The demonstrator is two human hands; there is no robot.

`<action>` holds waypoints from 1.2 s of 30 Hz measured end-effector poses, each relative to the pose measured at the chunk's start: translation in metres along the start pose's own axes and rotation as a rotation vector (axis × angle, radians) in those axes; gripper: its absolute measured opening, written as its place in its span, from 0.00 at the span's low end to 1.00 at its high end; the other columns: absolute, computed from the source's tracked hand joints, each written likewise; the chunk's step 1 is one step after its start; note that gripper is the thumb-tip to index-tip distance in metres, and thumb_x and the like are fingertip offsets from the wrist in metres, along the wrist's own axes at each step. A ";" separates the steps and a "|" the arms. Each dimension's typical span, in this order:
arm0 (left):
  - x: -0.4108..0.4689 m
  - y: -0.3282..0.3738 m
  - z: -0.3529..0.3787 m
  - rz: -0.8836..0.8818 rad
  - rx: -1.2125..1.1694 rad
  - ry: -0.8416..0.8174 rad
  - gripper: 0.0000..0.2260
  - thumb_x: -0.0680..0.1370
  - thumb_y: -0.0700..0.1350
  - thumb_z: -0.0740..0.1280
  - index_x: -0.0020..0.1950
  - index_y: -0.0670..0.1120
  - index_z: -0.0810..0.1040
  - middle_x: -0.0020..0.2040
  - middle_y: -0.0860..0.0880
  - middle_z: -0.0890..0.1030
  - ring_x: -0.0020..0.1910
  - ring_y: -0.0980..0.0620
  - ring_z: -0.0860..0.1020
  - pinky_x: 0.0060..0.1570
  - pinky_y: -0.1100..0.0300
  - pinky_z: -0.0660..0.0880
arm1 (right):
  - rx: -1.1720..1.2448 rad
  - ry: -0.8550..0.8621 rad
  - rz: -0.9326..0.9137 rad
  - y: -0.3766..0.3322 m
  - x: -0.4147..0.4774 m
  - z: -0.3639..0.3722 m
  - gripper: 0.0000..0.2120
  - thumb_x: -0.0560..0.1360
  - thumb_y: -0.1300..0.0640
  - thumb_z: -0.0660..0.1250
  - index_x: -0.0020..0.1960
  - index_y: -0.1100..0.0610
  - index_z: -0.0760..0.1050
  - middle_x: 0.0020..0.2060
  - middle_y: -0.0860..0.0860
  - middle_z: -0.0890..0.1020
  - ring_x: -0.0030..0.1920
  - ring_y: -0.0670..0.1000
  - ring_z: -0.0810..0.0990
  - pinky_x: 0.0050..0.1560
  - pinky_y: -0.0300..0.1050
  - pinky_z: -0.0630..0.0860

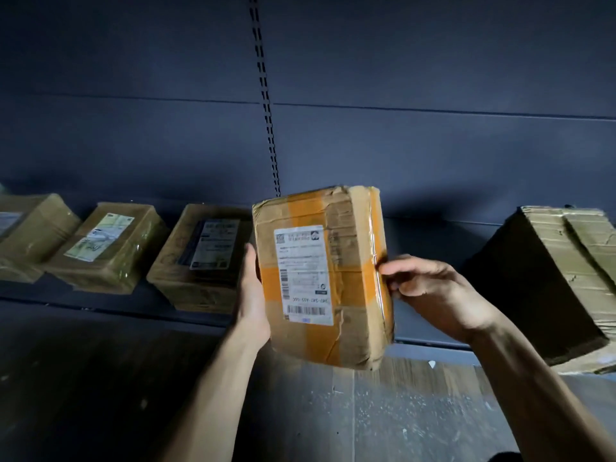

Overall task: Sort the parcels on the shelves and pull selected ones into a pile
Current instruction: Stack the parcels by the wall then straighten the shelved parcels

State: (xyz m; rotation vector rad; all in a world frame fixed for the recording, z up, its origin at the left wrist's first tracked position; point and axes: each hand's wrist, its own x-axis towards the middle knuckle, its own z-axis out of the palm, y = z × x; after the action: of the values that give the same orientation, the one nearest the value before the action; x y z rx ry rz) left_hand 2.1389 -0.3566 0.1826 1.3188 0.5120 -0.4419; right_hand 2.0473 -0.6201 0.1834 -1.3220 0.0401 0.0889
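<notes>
I hold a taped cardboard parcel (346,288) upright in front of the shelf (100,305), its white shipping label facing me upside down. My left hand (251,295) grips its left edge, thumb at the front and fingers hidden behind. My right hand (430,291) pinches the right edge with curled fingers. On the shelf to the left lie three more parcels: one with a dark label (200,258), one with a pale label (110,245), and one (30,235) cut off by the frame's edge.
A large crumpled cardboard box (560,278) stands on the shelf at the right. Behind is a dark back panel with a slotted upright (266,95). Below the shelf lies a grey scuffed floor (383,411).
</notes>
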 end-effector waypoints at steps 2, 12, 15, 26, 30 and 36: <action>-0.002 0.000 -0.002 -0.037 0.041 0.038 0.36 0.74 0.78 0.56 0.65 0.54 0.81 0.63 0.46 0.83 0.65 0.42 0.77 0.74 0.36 0.66 | -0.026 -0.053 0.020 -0.004 -0.005 0.000 0.17 0.70 0.74 0.66 0.51 0.60 0.88 0.47 0.56 0.84 0.48 0.52 0.82 0.52 0.43 0.80; 0.009 -0.029 0.004 -0.071 0.272 -0.211 0.58 0.49 0.85 0.68 0.74 0.58 0.74 0.73 0.47 0.77 0.72 0.44 0.73 0.75 0.34 0.62 | -0.260 0.170 0.169 0.003 0.001 0.009 0.25 0.79 0.40 0.69 0.57 0.63 0.77 0.48 0.54 0.81 0.52 0.54 0.80 0.60 0.52 0.78; 0.014 -0.042 0.008 -0.063 0.290 -0.238 0.57 0.51 0.79 0.76 0.76 0.57 0.70 0.67 0.49 0.81 0.66 0.45 0.78 0.70 0.38 0.71 | -0.324 0.239 0.223 0.008 0.004 0.014 0.21 0.81 0.41 0.64 0.63 0.57 0.76 0.55 0.52 0.84 0.57 0.52 0.83 0.57 0.47 0.79; -0.004 -0.047 0.038 0.153 0.598 -0.203 0.35 0.81 0.52 0.71 0.83 0.62 0.56 0.81 0.54 0.64 0.78 0.49 0.65 0.74 0.52 0.64 | -0.492 0.362 0.398 0.047 0.009 0.016 0.08 0.83 0.56 0.67 0.61 0.54 0.76 0.54 0.52 0.83 0.53 0.50 0.82 0.50 0.44 0.80; -0.006 -0.052 0.046 0.126 0.672 -0.175 0.35 0.83 0.58 0.65 0.84 0.63 0.49 0.84 0.51 0.58 0.80 0.43 0.61 0.75 0.47 0.63 | -0.367 0.399 0.348 0.057 0.007 0.025 0.12 0.84 0.54 0.66 0.66 0.51 0.72 0.58 0.52 0.82 0.56 0.50 0.82 0.45 0.39 0.78; 0.005 -0.058 0.050 0.190 0.716 -0.120 0.33 0.84 0.59 0.63 0.84 0.58 0.50 0.83 0.49 0.61 0.79 0.44 0.64 0.74 0.49 0.64 | -0.353 0.341 0.522 0.049 0.003 0.023 0.12 0.84 0.42 0.62 0.66 0.33 0.65 0.57 0.49 0.78 0.57 0.61 0.82 0.40 0.59 0.86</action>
State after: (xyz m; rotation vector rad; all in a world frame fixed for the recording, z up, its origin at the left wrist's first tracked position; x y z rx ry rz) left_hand 2.1148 -0.4174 0.1424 1.9916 0.1152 -0.5671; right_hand 2.0458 -0.5855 0.1415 -1.6404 0.6868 0.3245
